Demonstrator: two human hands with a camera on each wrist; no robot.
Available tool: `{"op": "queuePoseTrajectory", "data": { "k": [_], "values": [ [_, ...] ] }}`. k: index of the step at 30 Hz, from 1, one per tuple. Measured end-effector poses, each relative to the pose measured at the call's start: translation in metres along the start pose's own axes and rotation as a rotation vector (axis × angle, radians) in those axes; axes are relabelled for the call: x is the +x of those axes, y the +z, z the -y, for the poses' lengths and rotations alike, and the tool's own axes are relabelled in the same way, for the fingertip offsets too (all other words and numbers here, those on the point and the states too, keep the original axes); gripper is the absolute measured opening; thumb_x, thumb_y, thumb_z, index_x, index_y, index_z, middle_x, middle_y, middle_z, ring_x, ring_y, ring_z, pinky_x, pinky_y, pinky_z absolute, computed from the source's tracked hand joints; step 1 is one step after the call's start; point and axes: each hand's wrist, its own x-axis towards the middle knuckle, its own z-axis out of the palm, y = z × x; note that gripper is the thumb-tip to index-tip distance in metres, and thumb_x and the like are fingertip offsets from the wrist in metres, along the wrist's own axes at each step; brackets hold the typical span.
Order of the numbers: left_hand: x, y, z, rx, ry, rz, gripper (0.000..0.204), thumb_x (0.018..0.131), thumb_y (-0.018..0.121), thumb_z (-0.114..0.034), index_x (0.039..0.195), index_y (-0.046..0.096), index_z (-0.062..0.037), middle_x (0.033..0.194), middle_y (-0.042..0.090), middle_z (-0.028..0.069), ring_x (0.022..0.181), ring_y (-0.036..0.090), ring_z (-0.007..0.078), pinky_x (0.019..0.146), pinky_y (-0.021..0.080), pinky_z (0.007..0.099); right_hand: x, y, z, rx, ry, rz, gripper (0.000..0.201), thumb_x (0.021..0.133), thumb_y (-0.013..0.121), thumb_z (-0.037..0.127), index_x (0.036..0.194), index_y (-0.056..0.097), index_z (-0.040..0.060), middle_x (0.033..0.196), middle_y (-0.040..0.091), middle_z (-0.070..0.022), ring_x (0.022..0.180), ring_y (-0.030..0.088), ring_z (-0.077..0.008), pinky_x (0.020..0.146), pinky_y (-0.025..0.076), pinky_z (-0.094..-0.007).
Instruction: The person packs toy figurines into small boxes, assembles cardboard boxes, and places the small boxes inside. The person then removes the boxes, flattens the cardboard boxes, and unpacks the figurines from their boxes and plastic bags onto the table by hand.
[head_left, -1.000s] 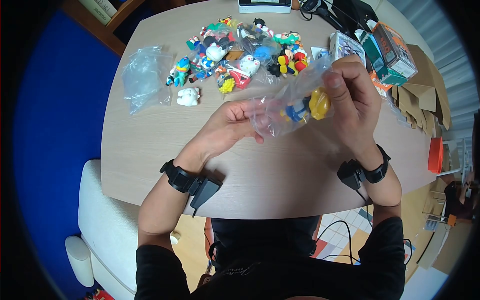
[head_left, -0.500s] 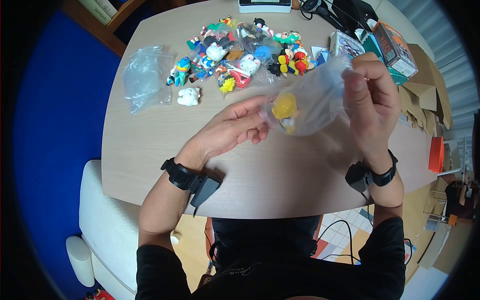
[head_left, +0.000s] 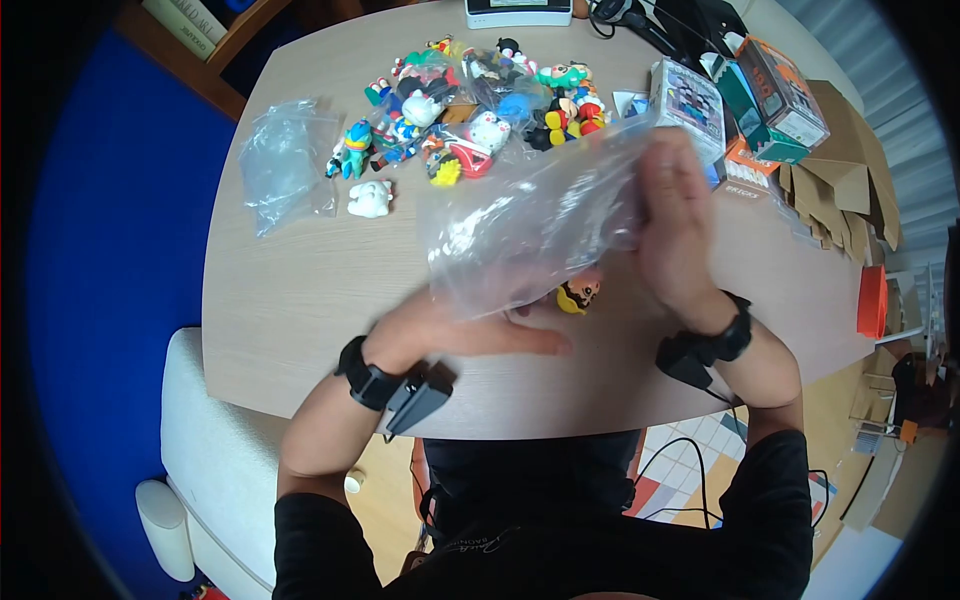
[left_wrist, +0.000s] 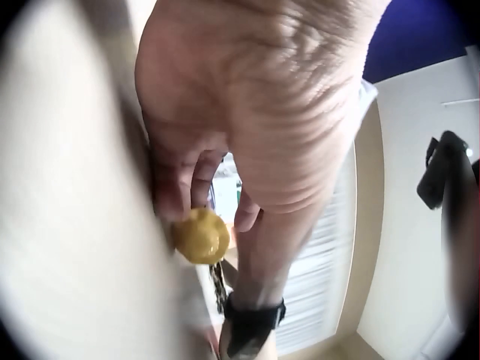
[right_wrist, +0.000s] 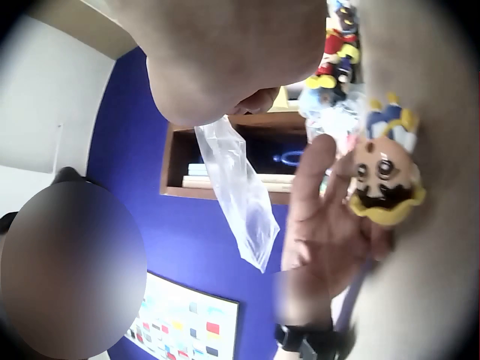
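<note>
In the head view, my right hand (head_left: 680, 225) grips one end of a clear plastic bag (head_left: 520, 225), which stretches leftward over part of my left hand (head_left: 450, 330). A small figure with a yellow top (head_left: 578, 291) shows outside the bag, low over the table between the hands. The right wrist view shows this figure (right_wrist: 384, 176) head down, close beside the extended fingers of my left hand (right_wrist: 326, 232); whether they touch it is unclear. The left wrist view has its round yellow top (left_wrist: 201, 236) near my left fingers.
A pile of figures, some bagged, lies at the back, with a white figurine (head_left: 371, 199) in front. Flattened clear bags (head_left: 287, 165) lie at the left. Boxes (head_left: 688, 108) and torn cardboard (head_left: 835, 180) occupy the right, and a white device (head_left: 518, 14) the back edge.
The figure, inside the bag before, is now outside it. The bag has swung left, above my left hand. My left hand has moved down and let go of the bag's end.
</note>
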Motion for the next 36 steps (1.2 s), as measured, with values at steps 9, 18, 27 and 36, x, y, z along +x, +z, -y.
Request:
{"op": "queuePoseTrajectory", "data": {
  "k": [9,18,27,36],
  "values": [
    [0.008,0.016,-0.001,0.134,0.151,-0.082,0.048,0.082,0.074,-0.012,0.125,0.051,-0.0120,0.112,0.057,0.0080,0.092,0.058,0.0158,0.079,0.049,0.0273,0.002,-0.010,-0.046,0.028,0.367,0.050,0.018,0.104,0.045,0.027,0.096,0.052,0.0131,0.075,0.051,0.0039,0.050,0.039,-0.0032,0.042,0.029,-0.0198],
    [-0.017,-0.018,-0.004,-0.063,0.004,-0.122,0.034,0.083,0.064,-0.006,0.115,0.053,-0.0098,0.093,0.059,0.0008,0.076,0.052,0.0074,0.067,0.045,0.0244,0.007,-0.017,-0.048,0.320,0.483,-0.058,0.014,0.101,0.046,0.026,0.097,0.052,0.0138,0.077,0.051,0.0015,0.048,0.040,-0.0074,0.039,0.028,-0.0236],
    [-0.056,-0.100,0.002,0.288,-0.132,-0.623,0.038,0.086,0.065,-0.012,0.123,0.055,-0.0102,0.106,0.060,0.0045,0.094,0.055,0.0129,0.080,0.046,0.0265,0.008,-0.017,-0.043,0.329,0.532,-0.055,0.013,0.099,0.045,0.024,0.100,0.051,0.0126,0.079,0.050,-0.0005,0.055,0.043,-0.0099,0.044,0.034,-0.0274],
    [-0.035,-0.115,0.040,0.623,-0.306,-0.789,0.060,0.091,0.063,-0.034,0.144,0.042,-0.0150,0.144,0.046,0.0161,0.133,0.043,0.0316,0.108,0.037,0.0407,0.007,-0.018,-0.047,0.264,0.465,0.036,0.019,0.102,0.041,0.022,0.098,0.052,0.0074,0.084,0.054,-0.0049,0.054,0.047,-0.0111,0.043,0.040,-0.0273]
  ]
}}
